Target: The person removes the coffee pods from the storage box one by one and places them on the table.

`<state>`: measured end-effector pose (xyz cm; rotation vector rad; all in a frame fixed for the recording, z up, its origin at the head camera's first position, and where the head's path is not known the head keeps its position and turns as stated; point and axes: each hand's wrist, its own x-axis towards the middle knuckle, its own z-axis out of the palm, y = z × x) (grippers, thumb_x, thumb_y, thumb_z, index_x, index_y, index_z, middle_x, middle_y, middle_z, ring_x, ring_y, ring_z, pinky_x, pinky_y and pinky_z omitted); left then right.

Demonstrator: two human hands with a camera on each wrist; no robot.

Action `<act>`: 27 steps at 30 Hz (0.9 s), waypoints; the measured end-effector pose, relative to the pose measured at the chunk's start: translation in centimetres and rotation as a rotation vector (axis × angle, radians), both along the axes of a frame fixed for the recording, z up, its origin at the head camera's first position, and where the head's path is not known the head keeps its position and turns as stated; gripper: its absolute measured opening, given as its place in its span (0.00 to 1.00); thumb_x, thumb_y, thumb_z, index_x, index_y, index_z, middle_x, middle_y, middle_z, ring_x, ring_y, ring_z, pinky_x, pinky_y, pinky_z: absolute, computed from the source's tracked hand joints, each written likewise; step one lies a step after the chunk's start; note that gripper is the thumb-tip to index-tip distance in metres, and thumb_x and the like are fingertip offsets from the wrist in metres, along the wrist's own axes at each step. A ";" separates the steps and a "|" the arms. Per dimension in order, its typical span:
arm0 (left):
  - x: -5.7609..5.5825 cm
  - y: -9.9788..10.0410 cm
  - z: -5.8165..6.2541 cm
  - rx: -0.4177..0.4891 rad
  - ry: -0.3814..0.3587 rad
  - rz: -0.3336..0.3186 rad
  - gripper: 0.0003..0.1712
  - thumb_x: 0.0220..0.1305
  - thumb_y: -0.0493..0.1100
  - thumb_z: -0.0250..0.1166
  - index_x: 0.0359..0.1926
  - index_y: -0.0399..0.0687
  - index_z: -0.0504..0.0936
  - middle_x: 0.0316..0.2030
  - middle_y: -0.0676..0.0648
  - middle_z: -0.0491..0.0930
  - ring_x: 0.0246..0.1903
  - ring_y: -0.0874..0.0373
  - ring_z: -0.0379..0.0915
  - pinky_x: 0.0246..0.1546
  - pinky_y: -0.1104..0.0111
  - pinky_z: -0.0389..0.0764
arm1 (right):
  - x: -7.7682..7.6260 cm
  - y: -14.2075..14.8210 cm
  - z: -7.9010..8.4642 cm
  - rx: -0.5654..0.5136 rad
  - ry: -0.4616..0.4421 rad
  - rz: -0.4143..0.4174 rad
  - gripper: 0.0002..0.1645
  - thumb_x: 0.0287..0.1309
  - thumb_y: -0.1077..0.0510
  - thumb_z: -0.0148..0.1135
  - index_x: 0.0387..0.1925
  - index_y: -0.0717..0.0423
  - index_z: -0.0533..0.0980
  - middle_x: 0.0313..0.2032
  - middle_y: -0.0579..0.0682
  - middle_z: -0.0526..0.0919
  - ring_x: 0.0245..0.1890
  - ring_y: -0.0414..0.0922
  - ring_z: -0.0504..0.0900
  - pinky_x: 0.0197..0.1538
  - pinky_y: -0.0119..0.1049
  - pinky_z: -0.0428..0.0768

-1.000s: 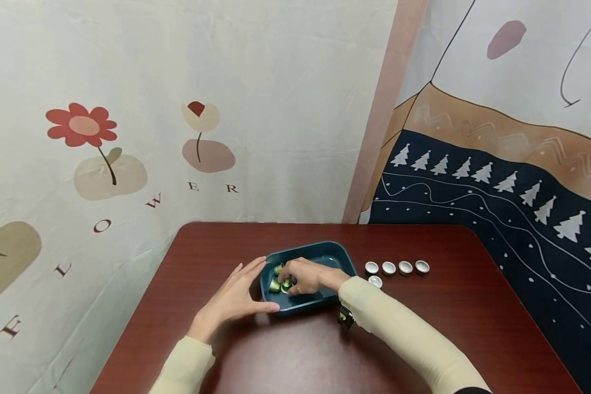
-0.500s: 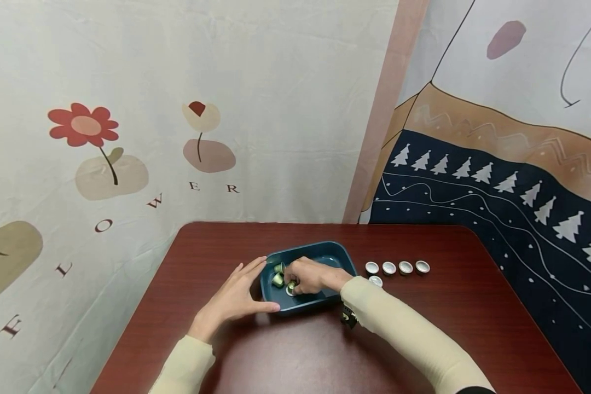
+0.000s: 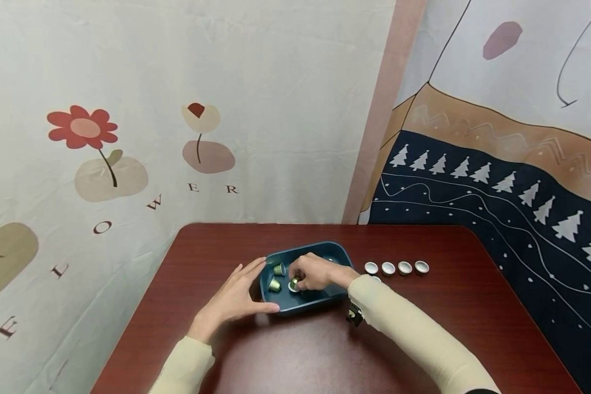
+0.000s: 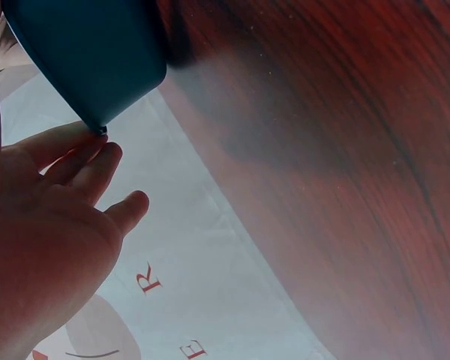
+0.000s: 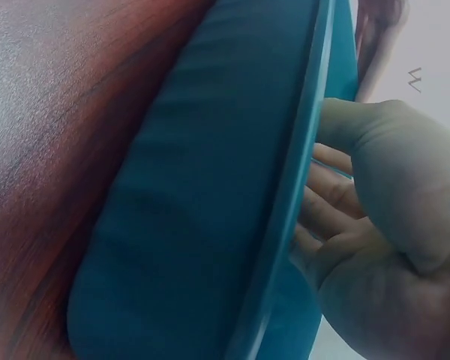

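Note:
In the head view, a dark teal tray (image 3: 285, 300) sits on the table. My left hand (image 3: 233, 295) spans its left end, fingers extended at the far corner and thumb along the near rim. The left wrist view has those fingertips right at the edge of the tray (image 4: 97, 60). Inside the tray, my right hand (image 3: 320, 272) pinches a green coffee capsule (image 3: 293, 285), its pale rim facing down. Two more green capsules, an upper one (image 3: 279, 269) and a lower one (image 3: 274, 285), lie to its left. In the right wrist view the tray wall (image 5: 195, 172) hides my right fingertips.
Right of the tray, several capsules with pale round faces up (image 3: 405, 267) stand in a row, and another (image 3: 376, 279) is partly hidden by my right sleeve. The reddish-brown table (image 3: 305, 350) meets a printed wall cloth (image 3: 285, 109) behind.
My right hand has moved slightly right within the tray with the green capsule, away from the two others, which now show fully. My left hand has stayed in place.

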<state>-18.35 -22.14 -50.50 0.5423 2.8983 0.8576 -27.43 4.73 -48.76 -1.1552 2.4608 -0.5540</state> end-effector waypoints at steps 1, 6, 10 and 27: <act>0.0 0.0 0.0 0.000 -0.001 0.000 0.73 0.55 0.77 0.83 0.86 0.37 0.66 0.88 0.40 0.64 0.86 0.38 0.63 0.91 0.32 0.51 | 0.0 0.2 0.0 -0.010 -0.006 -0.009 0.04 0.75 0.57 0.76 0.48 0.48 0.89 0.39 0.42 0.89 0.36 0.34 0.81 0.44 0.31 0.84; 0.0 0.0 -0.1 -0.005 0.004 -0.001 0.73 0.55 0.76 0.83 0.86 0.37 0.66 0.88 0.40 0.64 0.86 0.38 0.64 0.91 0.32 0.51 | 0.0 1.1 0.1 -0.072 -0.025 -0.047 0.08 0.75 0.57 0.75 0.52 0.48 0.90 0.44 0.44 0.93 0.40 0.33 0.85 0.48 0.32 0.88; 0.0 0.0 -0.1 -0.006 0.002 0.001 0.74 0.54 0.77 0.83 0.86 0.36 0.66 0.88 0.40 0.64 0.86 0.37 0.63 0.91 0.32 0.52 | 0.1 1.7 0.1 -0.140 -0.049 -0.051 0.09 0.74 0.58 0.76 0.52 0.49 0.90 0.46 0.45 0.94 0.43 0.33 0.89 0.51 0.32 0.90; -0.1 -0.1 -0.2 0.000 0.004 -0.003 0.73 0.54 0.77 0.83 0.86 0.37 0.66 0.88 0.41 0.64 0.86 0.37 0.63 0.90 0.31 0.52 | 0.5 3.4 0.6 -0.325 -0.150 -0.101 0.08 0.69 0.57 0.80 0.47 0.51 0.90 0.45 0.48 0.94 0.43 0.36 0.92 0.51 0.27 0.91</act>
